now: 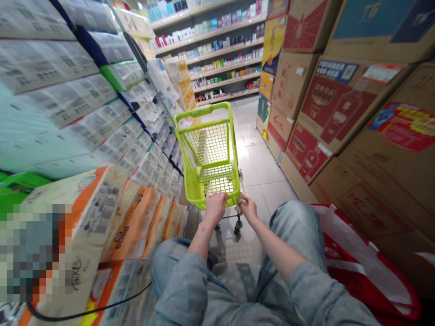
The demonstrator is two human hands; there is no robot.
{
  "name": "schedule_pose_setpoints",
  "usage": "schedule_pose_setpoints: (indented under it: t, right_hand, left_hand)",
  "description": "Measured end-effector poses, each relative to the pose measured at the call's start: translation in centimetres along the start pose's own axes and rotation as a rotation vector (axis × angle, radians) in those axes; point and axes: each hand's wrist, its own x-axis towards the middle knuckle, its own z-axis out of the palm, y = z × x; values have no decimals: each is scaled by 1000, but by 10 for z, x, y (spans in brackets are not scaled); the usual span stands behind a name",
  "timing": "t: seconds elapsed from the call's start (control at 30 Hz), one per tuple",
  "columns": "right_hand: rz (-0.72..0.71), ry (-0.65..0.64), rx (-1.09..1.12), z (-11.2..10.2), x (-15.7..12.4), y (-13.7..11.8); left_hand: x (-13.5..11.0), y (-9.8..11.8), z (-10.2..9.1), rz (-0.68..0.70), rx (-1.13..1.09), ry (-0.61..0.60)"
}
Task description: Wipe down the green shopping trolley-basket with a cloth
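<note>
A lime-green plastic shopping cart [217, 174] on black wheels stands in the aisle right in front of my knees. My left hand [216, 207] has its fingers hooked over the cart's near rim. Just right of the basket's near corner, my right hand [248, 208] pinches a small pale crumpled cloth [242, 202]. The cloth sits against the outside of that corner; how firmly it touches cannot be made out. Inside the basket only green mesh shows.
Wrapped tissue packs [136, 217] are stacked high at left, with a black cable [98, 311] across them. Liquor cartons [343, 99] line the right side, above a red bag [367, 276] beside my leg. Product shelves [220, 59] close the aisle's far end.
</note>
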Motion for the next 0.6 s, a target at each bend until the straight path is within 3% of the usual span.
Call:
schedule_pose_setpoints:
  t: [0.2,0.4,0.6]
  right_hand:
    - [15,-92,110,1,-9,-18]
    - [-73,-34,443,-16,-14,-61]
    - [-257,76,169,-26,-4,-85]
  left_hand:
    - [5,2,-1,8,3,16]
    - [12,9,-1,-10,-11,-7]
    - [14,20,3,27,-43,0]
